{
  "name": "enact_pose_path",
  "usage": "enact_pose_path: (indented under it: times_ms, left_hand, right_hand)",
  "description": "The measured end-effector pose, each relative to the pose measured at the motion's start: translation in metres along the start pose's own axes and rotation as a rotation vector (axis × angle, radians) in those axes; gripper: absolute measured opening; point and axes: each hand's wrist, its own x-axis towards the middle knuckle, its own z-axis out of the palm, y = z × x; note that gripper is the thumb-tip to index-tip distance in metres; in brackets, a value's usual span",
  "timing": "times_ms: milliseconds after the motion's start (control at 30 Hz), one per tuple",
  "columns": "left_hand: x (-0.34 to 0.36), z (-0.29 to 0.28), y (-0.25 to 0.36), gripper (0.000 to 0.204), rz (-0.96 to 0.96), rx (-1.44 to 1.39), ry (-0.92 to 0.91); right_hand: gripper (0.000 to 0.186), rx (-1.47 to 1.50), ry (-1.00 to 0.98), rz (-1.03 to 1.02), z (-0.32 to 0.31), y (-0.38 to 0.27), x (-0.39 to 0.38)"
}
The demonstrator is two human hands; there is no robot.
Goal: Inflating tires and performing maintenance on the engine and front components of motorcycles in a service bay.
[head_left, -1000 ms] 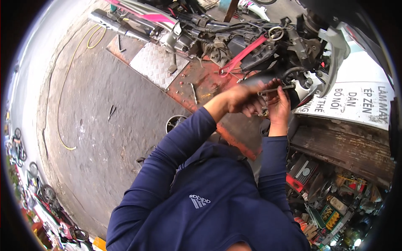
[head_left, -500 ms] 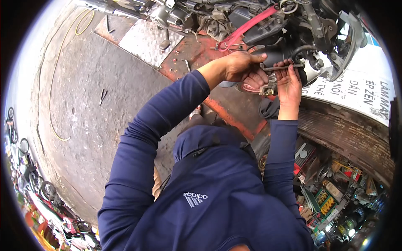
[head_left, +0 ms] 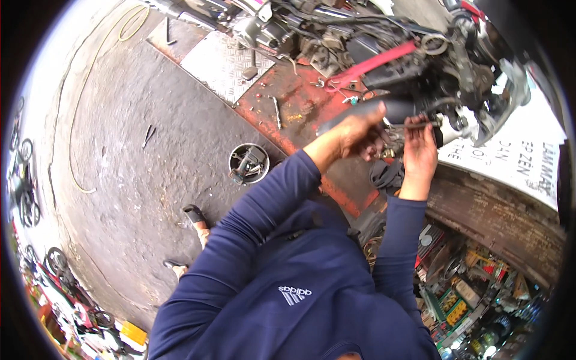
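Observation:
A thin metal rod (head_left: 431, 125) with a bolt-like end lies across the fingertips of my right hand (head_left: 421, 155), pinched by the thumb and fingers. To its left, my left hand (head_left: 358, 133) has its thumb raised. Its fingers are smeared by motion, and whether they touch the rod cannot be seen. Both hands are beside a partly stripped motorcycle (head_left: 375, 49), below a dark rounded cylinder (head_left: 399, 110). A small metal fitting (head_left: 391, 153) shows between the hands. From the frame a pink strap (head_left: 375, 65) stretches down to the left.
On the floor, a bowl (head_left: 230, 170) holds a grey metal part. A wrench-like tool (head_left: 277, 114) lies on the red plate (head_left: 300, 90). Further left are a dark slim tool (head_left: 147, 137) and a yellow hose (head_left: 77, 114). A dark shoe (head_left: 193, 212) stands near my left arm.
The view has shifted, bringing the bowl and the dark shoes into sight. Both hands appear slightly lower in the picture, the left one also further right; my right hand still holds the rod.

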Motion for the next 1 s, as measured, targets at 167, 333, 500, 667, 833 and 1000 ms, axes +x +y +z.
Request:
enact_pose_path:
  times_ms: [167,333,500,667,833,1000]
  left_hand:
    - [-0.002,0.013,-0.017,0.014,1.022,0.593,0.36]
    - [-0.01,0.013,-0.01,0.037,0.482,-0.313,0.004]
    - [0.007,0.002,-0.025,0.048,-0.279,-0.936,-0.658]
    - [0.0,0.012,-0.038,0.012,0.935,0.638,0.198]
    - [0.009,-0.004,-0.02,0.024,1.063,0.931,0.2]
    - [0.005,-0.021,-0.005,0.032,-0.188,-0.403,-0.33]
  right_hand:
    - [0.026,-0.112,0.055,0.021,0.006,-0.001,-0.007]
    - [0.024,-0.119,0.085,0.008,0.013,-0.005,-0.008]
    - [0.018,0.026,-0.058,0.047,0.026,0.006,-0.005]
    - [0.021,0.227,-0.014,0.069,0.028,0.003,-0.008]
    - [0.023,-0.255,0.289,0.004,0.037,0.028,-0.025]
    - [0.014,-0.316,0.272,-0.063,0.036,0.032,-0.019]
